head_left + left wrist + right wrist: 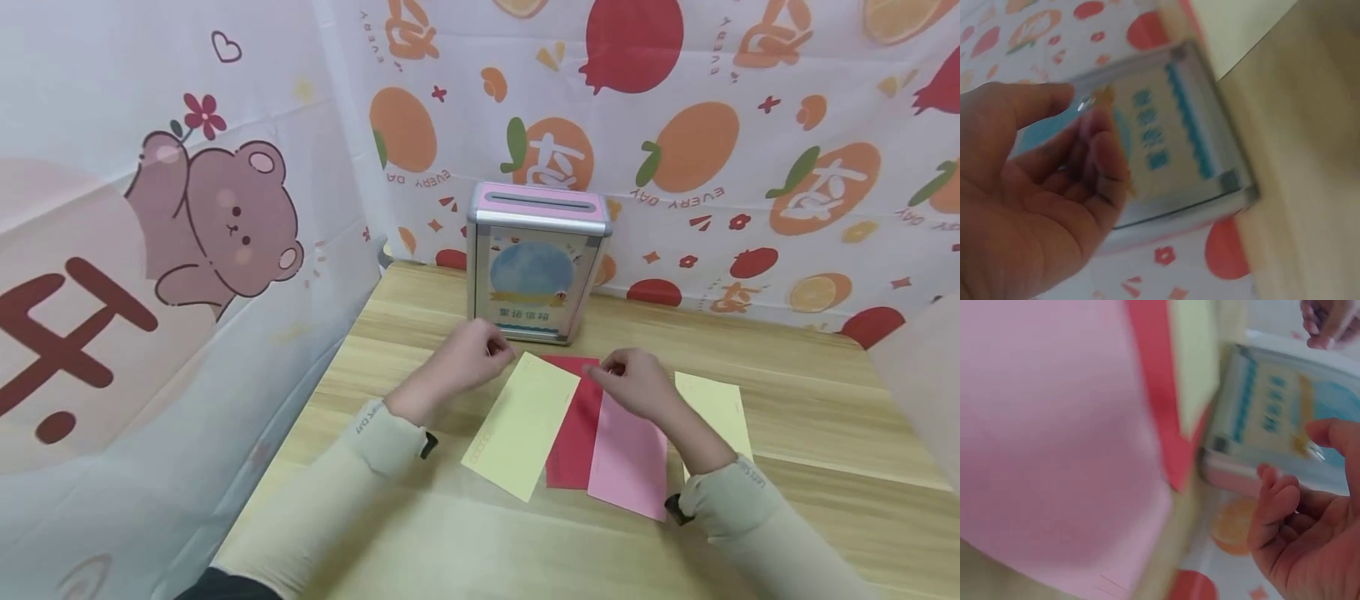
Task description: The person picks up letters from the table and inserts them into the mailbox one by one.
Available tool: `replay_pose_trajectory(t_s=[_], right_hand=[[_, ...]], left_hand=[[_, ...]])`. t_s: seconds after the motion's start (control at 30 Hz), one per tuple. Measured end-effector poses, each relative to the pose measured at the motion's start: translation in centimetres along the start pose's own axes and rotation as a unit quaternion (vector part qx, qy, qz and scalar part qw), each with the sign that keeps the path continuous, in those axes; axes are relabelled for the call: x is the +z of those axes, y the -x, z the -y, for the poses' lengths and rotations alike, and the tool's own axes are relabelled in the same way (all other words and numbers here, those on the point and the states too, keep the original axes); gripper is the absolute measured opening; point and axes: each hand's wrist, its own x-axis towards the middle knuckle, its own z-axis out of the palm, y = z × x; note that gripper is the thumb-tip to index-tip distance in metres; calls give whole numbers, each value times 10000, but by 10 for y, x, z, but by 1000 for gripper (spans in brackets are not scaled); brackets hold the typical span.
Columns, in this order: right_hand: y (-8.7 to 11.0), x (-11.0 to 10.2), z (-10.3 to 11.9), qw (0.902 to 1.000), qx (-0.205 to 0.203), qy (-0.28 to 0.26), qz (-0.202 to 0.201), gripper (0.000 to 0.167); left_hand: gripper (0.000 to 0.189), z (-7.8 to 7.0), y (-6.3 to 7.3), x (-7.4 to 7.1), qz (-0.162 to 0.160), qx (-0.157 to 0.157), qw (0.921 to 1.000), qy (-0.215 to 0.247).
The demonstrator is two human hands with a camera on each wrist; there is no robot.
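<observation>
In the head view my left hand (471,354) is above the table beside the top corner of a pale yellow envelope (521,425). Its fingers curl loosely with nothing between them, and the left wrist view shows a gap under the thumb. My right hand (633,382) hovers over a pink envelope (628,454), its thumb and fingers apart and holding nothing. Between these envelopes lies a red one (573,442), partly covered by both. Behind the hands stands a silver-framed box (532,275) with a slot in its pink top.
Another pale yellow envelope (716,412) lies on the right, partly hidden by the right forearm. The wooden table (825,425) meets a fruit-print curtain (757,133) at the back. A bear-print curtain (315,150) hangs along the left side.
</observation>
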Motion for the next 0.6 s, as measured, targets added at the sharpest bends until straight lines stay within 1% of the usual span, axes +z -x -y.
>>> replay_pose_trajectory(t_s=[0.07, 0.1, 0.2, 0.3, 0.37, 0.47, 0.6], right_hand=[[3, 18, -2, 9998, 80, -10, 206, 36], [4, 26, -1, 9993, 144, -1, 358, 35], [6, 39, 0, 9959, 324, -103, 833, 39], [7, 49, 2, 9916, 470, -305, 1166, 41], [8, 53, 3, 9905, 536, -418, 1195, 41], [8, 55, 3, 9914, 580, -496, 1063, 39], [7, 57, 3, 9922, 634, -604, 892, 39]], left_hand=[[39, 6, 7, 10, 277, -239, 9992, -127], [43, 7, 11, 15, 412, -432, 9981, -167], [54, 8, 19, 29, 735, -978, 9924, -139], [49, 9, 28, 39, 912, -1392, 9859, -195], [44, 11, 32, 44, 998, -1484, 9835, -272], [37, 11, 34, 46, 1059, -1532, 9818, -382], [36, 9, 34, 46, 987, -1448, 9836, -433]])
